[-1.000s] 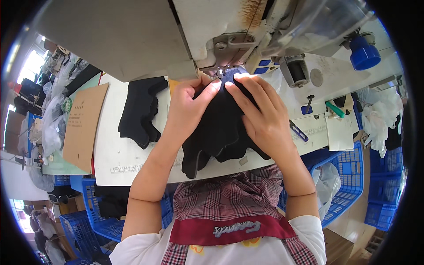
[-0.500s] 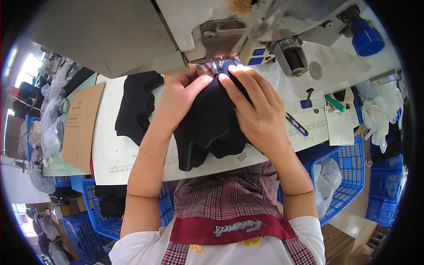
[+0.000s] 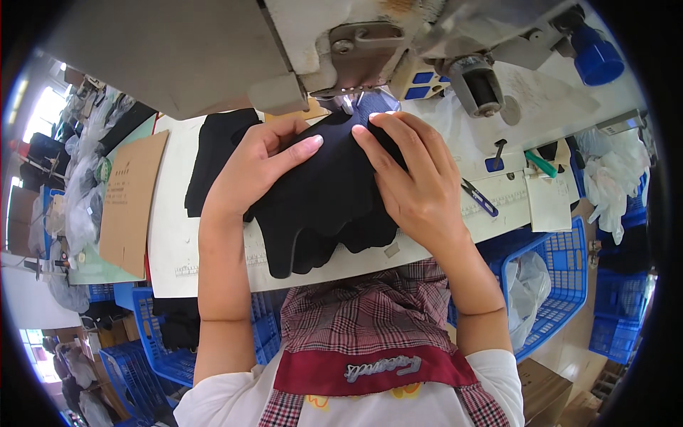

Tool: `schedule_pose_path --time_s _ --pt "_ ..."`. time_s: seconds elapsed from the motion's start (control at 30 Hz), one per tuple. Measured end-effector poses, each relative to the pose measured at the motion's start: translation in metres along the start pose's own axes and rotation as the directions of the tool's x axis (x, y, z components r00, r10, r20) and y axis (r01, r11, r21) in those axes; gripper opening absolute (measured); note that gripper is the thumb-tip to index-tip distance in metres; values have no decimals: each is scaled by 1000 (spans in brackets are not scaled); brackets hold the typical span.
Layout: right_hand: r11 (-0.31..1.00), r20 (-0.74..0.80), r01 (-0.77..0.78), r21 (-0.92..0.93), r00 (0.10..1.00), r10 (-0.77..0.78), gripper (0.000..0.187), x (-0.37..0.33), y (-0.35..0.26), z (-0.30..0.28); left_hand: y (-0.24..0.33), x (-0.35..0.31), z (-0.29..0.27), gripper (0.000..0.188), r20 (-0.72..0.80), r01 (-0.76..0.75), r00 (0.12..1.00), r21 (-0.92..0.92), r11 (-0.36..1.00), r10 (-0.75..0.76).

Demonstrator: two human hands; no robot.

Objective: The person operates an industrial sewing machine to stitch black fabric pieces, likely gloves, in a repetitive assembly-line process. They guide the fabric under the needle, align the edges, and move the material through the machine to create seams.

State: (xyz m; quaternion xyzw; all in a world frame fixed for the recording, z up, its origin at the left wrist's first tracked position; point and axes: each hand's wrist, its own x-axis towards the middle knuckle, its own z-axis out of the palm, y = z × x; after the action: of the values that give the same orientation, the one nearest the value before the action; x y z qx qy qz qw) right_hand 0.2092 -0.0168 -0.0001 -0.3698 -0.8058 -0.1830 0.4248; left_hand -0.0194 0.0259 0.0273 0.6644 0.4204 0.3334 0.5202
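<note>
A black fabric piece [image 3: 327, 192] lies under the sewing machine head [image 3: 366, 53], its wavy edge toward me. The fabric's far end reaches the presser foot [image 3: 348, 107], beside a dark blue textured patch. My left hand [image 3: 260, 160] is closed at the fabric's left side, thumb on top and fingers bent; part of its grip is hidden. My right hand [image 3: 420, 171] lies on the right side with fingers stretched out, fingertips pressing near the foot. Another black fabric piece [image 3: 217, 156] lies on the table to the left, partly behind my left hand.
A ruler strip runs along the white table [image 3: 178, 249]. Right of my hand are a purple-handled cutter [image 3: 479, 198] and a green-handled tool [image 3: 541, 164]. Cardboard [image 3: 131, 203] stands at the left. Blue baskets [image 3: 562, 274] flank me below table height, one holding clear plastic bags.
My left hand has moved left and toward me from beside the presser foot, and the fabric's left side has shifted left with it. My right hand stays nearly in place.
</note>
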Motion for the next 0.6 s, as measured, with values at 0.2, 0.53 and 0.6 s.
schedule_pose_path --time_s 0.2,0.53,0.6 --pt "1000 -31 3 -9 1000 -3 46 1 6 6 1 -5 14 25 -75 15 997 -123 992 -24" --pt "999 -7 20 30 1000 -20 48 0 8 3 -2 -6 37 20 -163 -10 985 -356 935 -51" --pt "999 10 24 45 1000 -24 47 -2 5 1 -5 -6 38 20 -180 -37 983 -349 936 -28"
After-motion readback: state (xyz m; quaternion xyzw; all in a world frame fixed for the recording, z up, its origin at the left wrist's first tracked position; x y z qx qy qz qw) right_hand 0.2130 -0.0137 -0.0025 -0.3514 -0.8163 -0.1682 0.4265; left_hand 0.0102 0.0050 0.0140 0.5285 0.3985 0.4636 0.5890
